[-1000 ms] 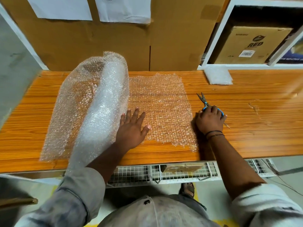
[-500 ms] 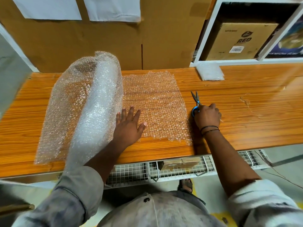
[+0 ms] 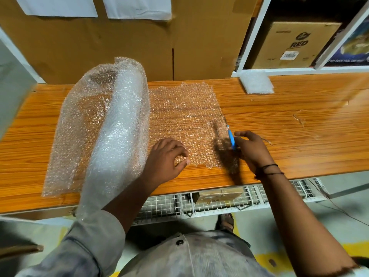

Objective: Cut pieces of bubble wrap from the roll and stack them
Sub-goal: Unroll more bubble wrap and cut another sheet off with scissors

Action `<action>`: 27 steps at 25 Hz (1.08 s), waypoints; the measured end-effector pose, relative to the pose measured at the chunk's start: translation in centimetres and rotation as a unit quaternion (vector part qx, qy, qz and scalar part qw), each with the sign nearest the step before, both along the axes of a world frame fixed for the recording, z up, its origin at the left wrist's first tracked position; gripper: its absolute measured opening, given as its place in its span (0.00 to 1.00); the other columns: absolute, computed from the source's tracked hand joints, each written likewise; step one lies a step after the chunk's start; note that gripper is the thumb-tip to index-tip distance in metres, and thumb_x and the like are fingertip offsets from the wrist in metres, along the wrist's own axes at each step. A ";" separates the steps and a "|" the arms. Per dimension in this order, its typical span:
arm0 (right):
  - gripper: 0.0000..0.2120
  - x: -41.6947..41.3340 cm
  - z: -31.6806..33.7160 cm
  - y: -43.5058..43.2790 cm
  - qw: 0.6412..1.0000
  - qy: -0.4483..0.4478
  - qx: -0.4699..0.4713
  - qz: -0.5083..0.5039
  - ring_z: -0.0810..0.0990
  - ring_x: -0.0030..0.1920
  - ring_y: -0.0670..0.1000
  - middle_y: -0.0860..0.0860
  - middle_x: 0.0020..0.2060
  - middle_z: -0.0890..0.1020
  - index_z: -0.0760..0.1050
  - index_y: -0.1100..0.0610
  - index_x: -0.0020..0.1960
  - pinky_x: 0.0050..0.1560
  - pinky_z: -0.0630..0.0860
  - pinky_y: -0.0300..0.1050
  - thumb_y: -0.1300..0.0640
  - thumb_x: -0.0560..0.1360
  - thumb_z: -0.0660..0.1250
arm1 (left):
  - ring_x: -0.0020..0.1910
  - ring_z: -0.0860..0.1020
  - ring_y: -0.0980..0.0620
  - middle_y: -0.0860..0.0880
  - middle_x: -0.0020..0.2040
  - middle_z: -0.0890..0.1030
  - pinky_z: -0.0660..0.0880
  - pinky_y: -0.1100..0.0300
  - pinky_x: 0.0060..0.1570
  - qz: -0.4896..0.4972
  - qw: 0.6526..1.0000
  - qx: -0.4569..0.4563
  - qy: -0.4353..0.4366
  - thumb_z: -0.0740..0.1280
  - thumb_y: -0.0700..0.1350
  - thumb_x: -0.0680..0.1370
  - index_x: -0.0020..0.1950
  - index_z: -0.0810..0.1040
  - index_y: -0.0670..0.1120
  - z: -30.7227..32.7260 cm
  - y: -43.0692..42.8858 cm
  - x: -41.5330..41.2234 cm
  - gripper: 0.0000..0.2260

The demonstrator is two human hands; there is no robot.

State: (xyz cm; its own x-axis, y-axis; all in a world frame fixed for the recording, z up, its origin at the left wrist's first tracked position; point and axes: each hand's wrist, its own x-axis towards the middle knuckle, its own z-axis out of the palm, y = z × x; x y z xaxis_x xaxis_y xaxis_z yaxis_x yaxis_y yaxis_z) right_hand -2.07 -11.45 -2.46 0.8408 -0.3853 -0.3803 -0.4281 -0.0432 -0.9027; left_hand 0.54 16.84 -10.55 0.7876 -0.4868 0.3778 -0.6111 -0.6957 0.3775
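Partly blurred, the right hand (image 3: pixel 252 150) gripped blue scissors (image 3: pixel 231 137) at the bubble wrap sheet's (image 3: pixel 185 116) right edge; left hand (image 3: pixel 164 158) curled atop, pinch unclear.

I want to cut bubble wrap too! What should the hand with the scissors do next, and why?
Probably move the scissors to the near edge of the sheet, beside the roll, and snip. The right hand holds them at its right edge; the left hand holds the sheet, uncut from the roll.
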 end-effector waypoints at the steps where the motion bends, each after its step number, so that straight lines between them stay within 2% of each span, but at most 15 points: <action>1: 0.09 -1.3 0.4 1.1 0.991 0.000 0.137 -0.006 0.86 0.45 0.59 0.62 0.53 0.84 0.77 0.64 0.62 0.40 0.85 0.49 0.63 0.83 0.66 | 0.65 0.74 0.49 0.56 0.57 0.79 0.69 0.47 0.66 0.001 1.000 -0.007 0.002 0.70 0.58 0.78 0.54 0.82 0.55 -0.1 -0.1 -0.1 0.11; 2: 0.09 -2.7 0.7 2.3 0.970 0.012 0.241 -0.001 0.86 0.43 0.57 0.63 0.50 0.84 0.77 0.67 0.61 0.39 0.86 0.47 0.65 0.82 0.65 | 0.63 0.74 0.50 0.56 0.56 0.79 0.71 0.47 0.63 0.002 1.000 -0.017 0.005 0.70 0.58 0.78 0.53 0.83 0.54 -0.2 -0.2 -0.2 0.10; 3: 0.09 -4.2 0.8 3.4 0.952 0.031 0.305 0.014 0.86 0.42 0.56 0.63 0.48 0.84 0.78 0.68 0.59 0.41 0.86 0.46 0.66 0.82 0.64 | 0.62 0.75 0.50 0.56 0.56 0.79 0.73 0.48 0.61 0.005 1.000 -0.029 0.010 0.69 0.57 0.78 0.53 0.83 0.54 -0.3 -0.3 -0.3 0.09; 5: 0.07 -6.9 0.7 5.4 0.934 0.064 0.346 0.058 0.86 0.40 0.54 0.62 0.44 0.85 0.80 0.66 0.54 0.43 0.86 0.46 0.64 0.78 0.67 | 0.60 0.75 0.51 0.56 0.56 0.80 0.74 0.48 0.58 0.010 0.999 -0.047 0.018 0.69 0.56 0.79 0.53 0.83 0.54 -0.3 -0.5 -0.2 0.08; 7: 0.10 -9.0 0.3 6.8 0.939 0.080 0.322 0.092 0.84 0.39 0.53 0.59 0.42 0.84 0.81 0.62 0.52 0.40 0.86 0.46 0.59 0.73 0.71 | 0.60 0.75 0.51 0.56 0.56 0.80 0.75 0.48 0.57 0.014 0.998 -0.054 0.019 0.71 0.54 0.79 0.52 0.83 0.54 -0.4 -0.5 -0.2 0.07; 9: 0.14 -10.3 -0.2 7.5 0.943 0.089 0.307 0.097 0.81 0.36 0.52 0.58 0.40 0.82 0.81 0.60 0.53 0.33 0.84 0.43 0.53 0.72 0.73 | 0.60 0.75 0.51 0.56 0.56 0.80 0.75 0.47 0.58 0.016 0.998 -0.050 0.017 0.72 0.53 0.79 0.52 0.83 0.53 -0.6 -0.5 -0.2 0.05; 13: 0.29 -12.0 -0.3 7.7 0.948 0.108 0.274 0.121 0.79 0.34 0.55 0.60 0.39 0.80 0.77 0.64 0.61 0.26 0.76 0.44 0.40 0.74 0.72 | 0.62 0.75 0.50 0.55 0.59 0.80 0.73 0.48 0.59 0.019 0.999 -0.041 0.004 0.70 0.55 0.80 0.56 0.82 0.53 -0.5 -0.4 -0.4 0.09; 16: 0.37 -12.8 -0.1 7.3 0.957 0.112 0.221 0.149 0.79 0.34 0.55 0.61 0.39 0.81 0.78 0.66 0.62 0.24 0.74 0.43 0.35 0.70 0.73 | 0.63 0.75 0.50 0.55 0.60 0.79 0.71 0.50 0.60 0.004 0.999 -0.032 -0.010 0.70 0.58 0.79 0.57 0.81 0.53 -0.2 -0.5 -0.8 0.11; 20: 0.38 -13.5 0.1 7.3 0.967 0.099 0.165 0.169 0.81 0.33 0.55 0.61 0.38 0.83 0.78 0.68 0.59 0.24 0.73 0.42 0.35 0.69 0.77 | 0.64 0.73 0.50 0.57 0.60 0.79 0.69 0.50 0.60 -0.001 1.000 -0.028 -0.012 0.69 0.59 0.79 0.51 0.83 0.55 -0.2 -0.4 -0.9 0.09; 27: 0.32 -12.9 -0.4 8.3 0.974 0.075 0.135 0.164 0.79 0.32 0.56 0.61 0.37 0.83 0.81 0.64 0.57 0.23 0.68 0.40 0.36 0.70 0.73 | 0.62 0.75 0.48 0.54 0.61 0.79 0.71 0.46 0.59 0.004 1.000 -0.015 -0.012 0.70 0.54 0.79 0.52 0.81 0.51 -0.2 -0.6 -0.9 0.08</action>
State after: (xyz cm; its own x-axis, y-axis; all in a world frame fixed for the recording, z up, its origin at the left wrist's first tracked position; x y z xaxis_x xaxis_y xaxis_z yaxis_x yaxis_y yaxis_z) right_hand -14.94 -3.17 -2.87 0.8286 0.0255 -0.5592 -0.5598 0.0307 -0.8281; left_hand -0.38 16.24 -10.71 0.7821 -0.4689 0.4103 -0.6145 -0.6895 0.3834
